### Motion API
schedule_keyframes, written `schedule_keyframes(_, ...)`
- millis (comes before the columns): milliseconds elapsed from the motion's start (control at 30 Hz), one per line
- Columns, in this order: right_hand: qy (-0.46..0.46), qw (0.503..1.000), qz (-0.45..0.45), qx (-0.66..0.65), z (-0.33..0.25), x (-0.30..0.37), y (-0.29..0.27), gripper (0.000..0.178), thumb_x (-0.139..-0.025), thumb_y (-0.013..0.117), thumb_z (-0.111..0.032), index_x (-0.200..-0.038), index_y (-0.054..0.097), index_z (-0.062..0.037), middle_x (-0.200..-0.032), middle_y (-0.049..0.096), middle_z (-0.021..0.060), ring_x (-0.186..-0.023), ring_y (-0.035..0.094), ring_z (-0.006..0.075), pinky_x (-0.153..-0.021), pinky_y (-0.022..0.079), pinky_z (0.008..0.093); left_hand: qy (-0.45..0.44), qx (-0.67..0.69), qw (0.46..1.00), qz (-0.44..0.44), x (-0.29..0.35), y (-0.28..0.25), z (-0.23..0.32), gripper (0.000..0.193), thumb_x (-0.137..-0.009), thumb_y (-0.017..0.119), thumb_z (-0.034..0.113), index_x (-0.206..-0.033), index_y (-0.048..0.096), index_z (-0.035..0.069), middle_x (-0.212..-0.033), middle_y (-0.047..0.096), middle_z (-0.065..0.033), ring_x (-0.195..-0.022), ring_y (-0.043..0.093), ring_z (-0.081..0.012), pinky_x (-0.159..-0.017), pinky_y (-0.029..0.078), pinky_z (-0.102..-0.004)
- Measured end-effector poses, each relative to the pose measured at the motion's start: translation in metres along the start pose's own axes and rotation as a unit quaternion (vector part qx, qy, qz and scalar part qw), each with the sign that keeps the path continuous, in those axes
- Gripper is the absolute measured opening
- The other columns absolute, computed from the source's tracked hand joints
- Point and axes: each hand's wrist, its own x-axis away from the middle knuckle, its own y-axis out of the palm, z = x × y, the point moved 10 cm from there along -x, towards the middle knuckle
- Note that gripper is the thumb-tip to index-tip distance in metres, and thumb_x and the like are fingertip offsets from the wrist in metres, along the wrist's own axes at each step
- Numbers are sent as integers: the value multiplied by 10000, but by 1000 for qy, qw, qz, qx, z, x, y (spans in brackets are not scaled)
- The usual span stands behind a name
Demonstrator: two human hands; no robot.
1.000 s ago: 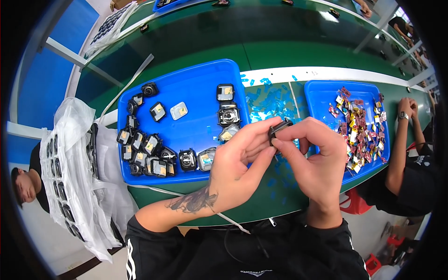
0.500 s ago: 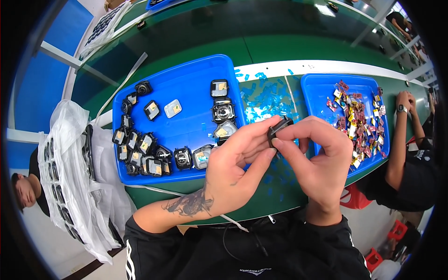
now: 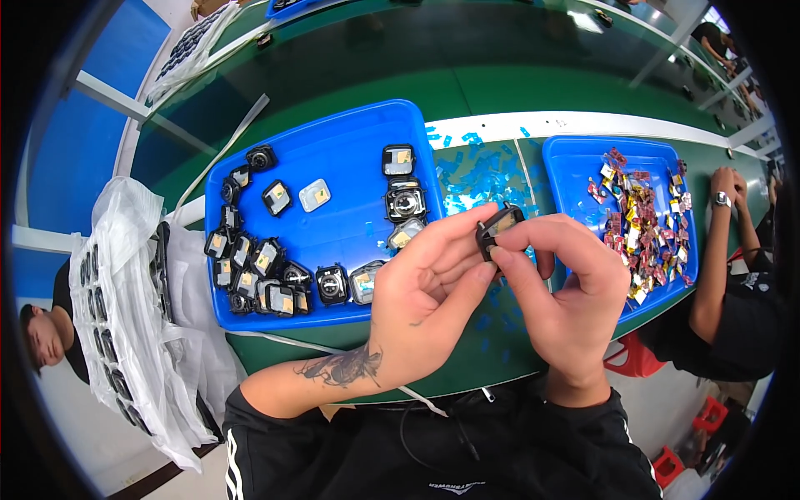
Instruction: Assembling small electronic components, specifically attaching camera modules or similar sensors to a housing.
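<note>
A small black watch case [image 3: 502, 222] is held in front of me between both hands, tilted so its inner face shows in part. My left hand [image 3: 421, 304] grips its left side with fingers and thumb, palm turned up. My right hand [image 3: 575, 292] pinches its near right edge between thumb and forefinger; whatever else those fingertips hold is hidden. On my left, a large blue tray [image 3: 321, 137] contains several similar black watch cases [image 3: 332, 284], some with a pale square part inside. A clear-grey case piece [image 3: 314, 196] lies near its middle.
Small blue film pieces [image 3: 479, 179] litter the green table between the trays. A second blue tray [image 3: 571, 162] at right holds many small red, yellow and white parts [image 3: 637, 221]. Another person's hands [image 3: 727, 183] rest beyond it. White plastic-wrapped stacks [image 3: 137, 317] stand at far left.
The watch case has tilted a little in my hands, so more of its inner face shows. Both hands keep their grip; the whole view has shifted slightly.
</note>
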Motion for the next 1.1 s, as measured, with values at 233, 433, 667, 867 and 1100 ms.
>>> schedule_keyframes(233, -3, 998, -31, 46, 0, -3, 1, 129, -737, 704, 53, -805, 679, -54, -719, 637, 46, -583, 553, 167, -498, 413, 268, -3, -25, 1000, -19, 3, 3, -2, 455, -932, 460, -118, -1378, 392, -62, -1335, 527, -196, -1268, 503, -224, -1061, 408, -326)
schedule_keyframes(433, 18, 999, -13, 25, 3, 2, -8, 259, -655, 750, 60, -750, 530, -39, -725, 523, 32, -606, 471, 154, -614, 432, 284, 26, -31, 998, -55, 7, 9, 6, 415, -951, 438, -93, -1364, 392, -86, -1346, 518, -197, -1269, 505, -230, -1060, 400, -325)
schedule_keyframes(667, -23, 994, 3, -109, 5, -6, -5, 338, -659, 741, 80, -831, 471, -28, -815, 495, 75, -736, 507, 179, -700, 451, 291, 73, -73, 992, -73, 8, 10, 11, 390, -968, 435, -62, -1355, 400, -91, -1327, 537, -188, -1232, 536, -223, -1036, 421, -319)
schedule_keyframes(867, 0, 995, -34, -91, 12, -7, 1, 301, -695, 722, 66, -827, 468, -26, -838, 511, 68, -808, 531, 160, -751, 455, 289, 63, -145, 987, -28, 1, 4, 16, 355, -994, 447, 21, -1332, 416, -84, -1181, 620, -202, -1053, 631, -204, -907, 530, -325)
schedule_keyframes(1100, 78, 944, -55, -315, 26, 1, -8, 379, -748, 598, 117, -1107, 606, -4, -1058, 593, 132, -958, 601, 222, -834, 478, 320, -71, 59, 994, 58, -8, -20, -4, 284, -974, 503, 25, -1253, 490, -25, -1094, 664, -135, -982, 652, -155, -822, 554, -272)
